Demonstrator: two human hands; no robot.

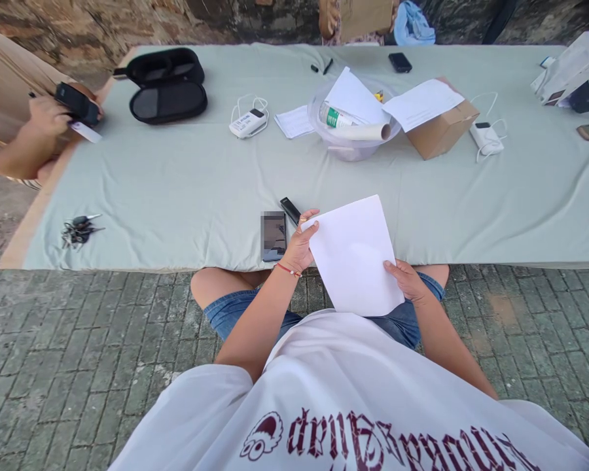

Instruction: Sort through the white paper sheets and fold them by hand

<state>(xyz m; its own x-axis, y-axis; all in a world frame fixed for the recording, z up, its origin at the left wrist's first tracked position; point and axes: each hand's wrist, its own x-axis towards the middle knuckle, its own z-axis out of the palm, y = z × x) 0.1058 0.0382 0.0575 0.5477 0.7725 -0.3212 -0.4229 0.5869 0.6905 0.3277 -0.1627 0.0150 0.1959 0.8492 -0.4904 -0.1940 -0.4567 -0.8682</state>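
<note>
A blank white sheet of paper (356,255) is held between my two hands, over my lap and the table's near edge. My left hand (302,245) grips its upper left corner, thumb on top. On the lower right edge, my right hand (406,278) pinches the sheet with the thumb over it. Just left of my left hand lies a phone (273,237), partly pixelated. A slim black object (290,210) sits beside it, partly hidden by my left hand; I cannot tell its kind.
On the cloth-covered table (201,190) stand a plastic basin (356,152) of papers and rolls, a cardboard box (444,131), a black case (168,104), keys (80,231) and white power banks (248,123). At left, another person's hands (49,118) hold a black device.
</note>
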